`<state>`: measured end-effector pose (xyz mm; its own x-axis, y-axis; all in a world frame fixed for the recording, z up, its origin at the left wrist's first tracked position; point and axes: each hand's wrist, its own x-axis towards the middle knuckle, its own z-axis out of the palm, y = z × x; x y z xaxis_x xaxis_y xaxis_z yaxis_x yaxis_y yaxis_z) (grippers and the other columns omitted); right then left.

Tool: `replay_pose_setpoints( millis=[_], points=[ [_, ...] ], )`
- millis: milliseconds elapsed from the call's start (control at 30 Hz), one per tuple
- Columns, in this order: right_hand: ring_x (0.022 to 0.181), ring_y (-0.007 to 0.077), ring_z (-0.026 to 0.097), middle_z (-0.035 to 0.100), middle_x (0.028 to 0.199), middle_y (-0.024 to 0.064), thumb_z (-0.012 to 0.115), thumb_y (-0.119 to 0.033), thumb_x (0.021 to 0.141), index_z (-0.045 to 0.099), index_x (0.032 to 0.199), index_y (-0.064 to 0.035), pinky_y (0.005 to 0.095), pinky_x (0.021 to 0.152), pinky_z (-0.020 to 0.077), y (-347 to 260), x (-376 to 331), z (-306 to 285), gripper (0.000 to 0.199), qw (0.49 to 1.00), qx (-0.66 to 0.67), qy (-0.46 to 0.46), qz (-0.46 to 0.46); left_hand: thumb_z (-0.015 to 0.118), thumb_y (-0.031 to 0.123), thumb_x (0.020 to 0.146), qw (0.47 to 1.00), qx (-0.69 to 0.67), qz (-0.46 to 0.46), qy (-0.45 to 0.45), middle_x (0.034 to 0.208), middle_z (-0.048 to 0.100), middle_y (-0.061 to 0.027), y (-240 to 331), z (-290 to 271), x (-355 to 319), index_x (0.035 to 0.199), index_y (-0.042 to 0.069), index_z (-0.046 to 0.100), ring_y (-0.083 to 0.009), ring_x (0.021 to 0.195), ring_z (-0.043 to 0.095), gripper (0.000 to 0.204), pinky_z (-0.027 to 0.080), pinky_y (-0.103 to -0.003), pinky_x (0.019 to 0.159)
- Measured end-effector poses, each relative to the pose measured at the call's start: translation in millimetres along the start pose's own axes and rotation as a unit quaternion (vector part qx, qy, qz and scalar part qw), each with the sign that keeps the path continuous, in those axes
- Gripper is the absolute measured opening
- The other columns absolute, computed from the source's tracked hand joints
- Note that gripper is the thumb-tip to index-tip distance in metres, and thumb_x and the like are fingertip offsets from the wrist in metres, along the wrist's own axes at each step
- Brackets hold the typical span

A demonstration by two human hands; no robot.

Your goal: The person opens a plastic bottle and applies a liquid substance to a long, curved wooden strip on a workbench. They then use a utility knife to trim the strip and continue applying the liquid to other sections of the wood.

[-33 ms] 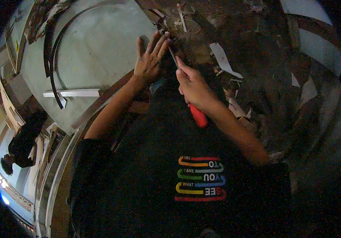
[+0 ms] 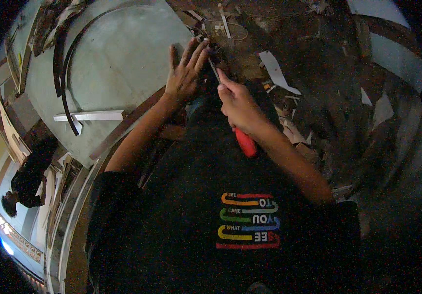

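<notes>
My left hand (image 2: 185,73) lies with fingers spread and stretched out at the edge of a pale grey-green sheet or tabletop (image 2: 122,54). Its fingertips are beside a dark, cluttered spot where small parts are too dim to make out. Closed in my right hand (image 2: 240,105) is a long tool with a red handle (image 2: 245,143). The index finger lies along its thin metal shaft (image 2: 213,66), which points forward to just right of my left fingertips. Whatever the tip touches is hidden in shadow.
A dark curved strip (image 2: 66,98) and a white strip (image 2: 93,115) lie on the pale surface. White scraps (image 2: 275,73) and wood offcuts (image 2: 289,130) litter the dark floor at right. At far left, another person (image 2: 29,179) in dark clothes is near some boards (image 2: 12,132).
</notes>
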<state>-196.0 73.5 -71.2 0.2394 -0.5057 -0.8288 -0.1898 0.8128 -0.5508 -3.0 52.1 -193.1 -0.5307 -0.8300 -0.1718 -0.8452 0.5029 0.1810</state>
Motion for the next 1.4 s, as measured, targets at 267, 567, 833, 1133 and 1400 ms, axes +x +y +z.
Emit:
replay_pose_setpoints(
  millis=[267, 567, 833, 1133, 1400],
  points=[
    [0.046, 0.0058, 0.040, 0.041, 0.063, -0.0054, 0.049, -0.033, 0.110, 0.035, 0.161, -0.0182, 0.0254, 0.041, 0.0414, -4, 5, -16, 0.055, 1.000, 0.002, -0.015, 0.020, 0.061, 0.032, 0.090, 0.998, -0.056, -0.015, 0.000, 0.172, 0.020, -0.0039, 6, -2, 11, 0.161, 0.010, 0.032, -0.0296, 0.160, 0.013, 0.080, 0.009, -0.070, 0.121],
    [0.044, 0.0066, 0.043, 0.044, 0.061, -0.0031, 0.049, -0.032, 0.110, 0.033, 0.162, -0.0182, 0.0261, 0.039, 0.0418, -7, 16, -24, 0.056, 0.998, 0.026, -0.023, 0.050, 0.054, 0.028, 0.090, 0.999, 0.013, -0.020, -0.031, 0.174, 0.016, -0.0064, 13, 1, 15, 0.161, 0.011, 0.034, -0.0278, 0.160, 0.014, 0.075, 0.006, -0.067, 0.123],
    [0.041, 0.0085, 0.044, 0.045, 0.059, -0.0023, 0.049, -0.030, 0.109, 0.033, 0.162, -0.0175, 0.0277, 0.038, 0.0428, -5, 34, -12, 0.057, 1.000, 0.003, -0.014, 0.026, 0.053, 0.027, 0.092, 0.998, 0.028, -0.036, -0.034, 0.173, 0.016, -0.0077, 11, 7, 12, 0.161, 0.009, 0.032, -0.0269, 0.160, 0.015, 0.074, 0.006, -0.065, 0.124],
    [0.040, 0.0100, 0.045, 0.049, 0.060, 0.0001, 0.050, -0.030, 0.108, 0.038, 0.160, -0.0199, 0.0298, 0.037, 0.0445, 12, 42, -10, 0.054, 0.999, -0.044, 0.007, 0.012, 0.052, 0.029, 0.097, 0.994, -0.087, -0.021, 0.065, 0.173, 0.018, -0.0069, 10, 11, 8, 0.164, 0.010, 0.025, -0.0250, 0.160, 0.015, 0.074, 0.009, -0.064, 0.124],
    [0.040, 0.0112, 0.046, 0.051, 0.063, 0.0009, 0.050, -0.030, 0.108, 0.038, 0.160, -0.0230, 0.0305, 0.037, 0.0449, 5, 13, -4, 0.053, 0.999, -0.021, -0.013, 0.024, 0.055, 0.033, 0.094, 0.998, 0.001, -0.029, 0.047, 0.173, 0.018, -0.0064, 4, -1, -4, 0.163, 0.012, 0.027, -0.0254, 0.160, 0.015, 0.078, 0.009, -0.063, 0.124]
  ],
)
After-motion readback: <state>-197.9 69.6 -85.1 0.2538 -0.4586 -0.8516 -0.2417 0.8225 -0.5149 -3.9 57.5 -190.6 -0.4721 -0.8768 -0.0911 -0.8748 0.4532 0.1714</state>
